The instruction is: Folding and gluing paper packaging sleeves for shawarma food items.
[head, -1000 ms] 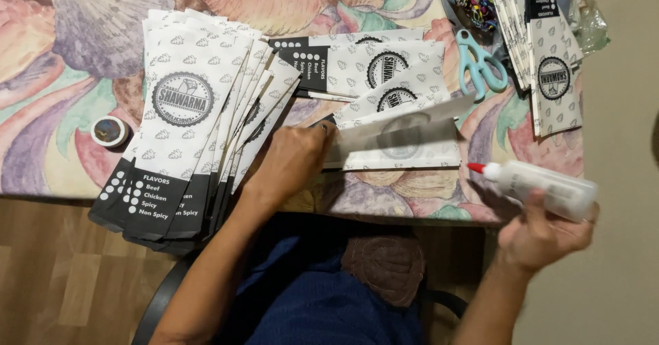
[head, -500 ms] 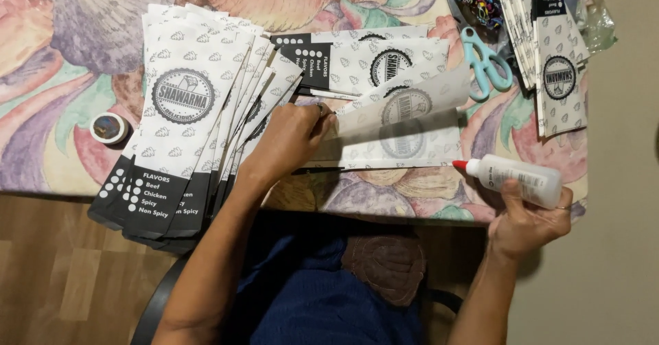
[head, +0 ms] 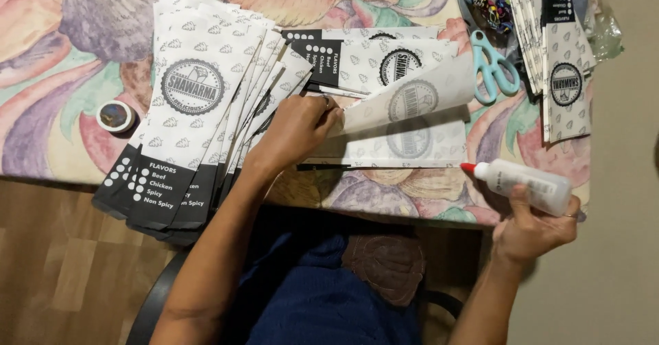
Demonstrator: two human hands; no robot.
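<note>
On floral table, left hand presses paper bag

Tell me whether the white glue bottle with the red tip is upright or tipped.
Tipped. The white glue bottle lies almost sideways in the right hand, its red tip pointing left toward the folded paper bag.

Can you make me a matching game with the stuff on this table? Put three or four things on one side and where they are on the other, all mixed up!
Things:
1. glue bottle
2. scissors
3. roll of tape
4. folded paper sheet

Places:
A. left of the fanned stack of paper bags
B. under the left hand
C. held in the right hand
D. near the table's far right corner, handles toward the person

Pairs: 1-C, 2-D, 3-A, 4-B
</note>
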